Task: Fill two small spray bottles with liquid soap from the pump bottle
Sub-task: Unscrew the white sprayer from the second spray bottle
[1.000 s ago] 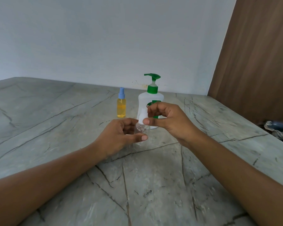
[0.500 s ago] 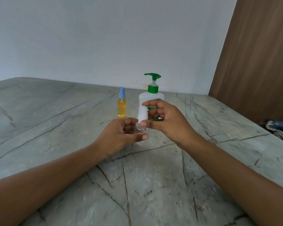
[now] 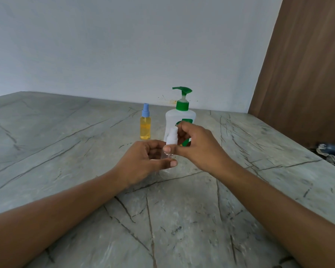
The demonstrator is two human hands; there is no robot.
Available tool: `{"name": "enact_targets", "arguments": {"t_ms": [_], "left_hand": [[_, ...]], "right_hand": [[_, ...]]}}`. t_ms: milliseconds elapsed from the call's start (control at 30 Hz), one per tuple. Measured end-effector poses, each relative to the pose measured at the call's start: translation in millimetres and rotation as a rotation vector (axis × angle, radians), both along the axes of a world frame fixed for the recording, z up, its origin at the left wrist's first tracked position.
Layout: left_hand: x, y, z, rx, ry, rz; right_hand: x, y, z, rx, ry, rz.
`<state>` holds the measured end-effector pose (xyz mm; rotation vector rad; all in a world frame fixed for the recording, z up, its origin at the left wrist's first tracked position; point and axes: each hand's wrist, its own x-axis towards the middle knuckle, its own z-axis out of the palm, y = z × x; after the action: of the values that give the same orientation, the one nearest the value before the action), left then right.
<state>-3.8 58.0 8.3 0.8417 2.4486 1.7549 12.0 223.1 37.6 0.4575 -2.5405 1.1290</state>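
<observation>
- Head view: the left hand (image 3: 147,161) holds a small clear spray bottle (image 3: 165,156) upright.
- The right hand (image 3: 199,149) pinches its white spray top (image 3: 172,137).
- The pump bottle (image 3: 174,120) stands just behind them on the surface (image 3: 66,151).
- A yellow spray bottle (image 3: 145,126) with a blue top stands beside it.

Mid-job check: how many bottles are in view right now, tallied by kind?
Spray bottles: 2 (blue-capped spray bottle with yellow liquid, standing on the counter; clear spray bottle held in the left hand, with the right hand pinching its white top)
Pump bottles: 1 (green-topped pump bottle)
Total: 3
</observation>
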Motion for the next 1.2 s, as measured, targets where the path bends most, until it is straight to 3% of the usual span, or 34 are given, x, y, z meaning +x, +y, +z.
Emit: {"name": "enact_targets", "arguments": {"t_ms": [200, 267, 367, 433, 500, 733, 867, 1000, 1100, 1200], "left_hand": [[0.7, 1.7, 0.9, 0.035, -0.039, -0.013], [0.2, 1.4, 0.7, 0.028, -0.028, -0.005], [0.5, 1.4, 0.5, 0.022, -0.018, 0.001], [0.1, 1.0, 0.3, 0.018, -0.015, -0.006], [-0.7, 0.5, 0.0, 0.002, -0.015, -0.006], [0.0, 1.8, 1.0, 0.036, -0.046, -0.027], [0.0, 0.4, 0.9, 0.001, -0.015, -0.006], [-1.4, 0.1, -0.8, 0.003, -0.02, -0.006], [-1.7, 0.1, -1.0, 0.013, -0.04, -0.015], [-1.6, 0.0, -0.7, 0.012, -0.043, -0.016]], "right_hand": [[-2.8, 21.2, 12.8, -0.164, -0.371, 0.307], [-1.0, 19.0, 12.3, -0.166, -0.338, 0.241], [0.6, 7.4, 5.6, -0.093, -0.088, 0.01], [0.7, 2.0, 1.3, -0.017, -0.001, -0.017], [-0.5, 2.7, 1.3, 0.021, -0.019, 0.005], [-0.3, 20.2, 12.5, -0.121, -0.432, 0.323], [3.1, 8.1, 9.8, -0.072, -0.139, 0.052], [3.9, 0.8, 3.6, -0.047, 0.03, -0.003], [1.3, 4.7, 6.5, -0.028, -0.057, 0.067], [0.5, 14.5, 11.8, -0.163, -0.219, 0.263]]}}
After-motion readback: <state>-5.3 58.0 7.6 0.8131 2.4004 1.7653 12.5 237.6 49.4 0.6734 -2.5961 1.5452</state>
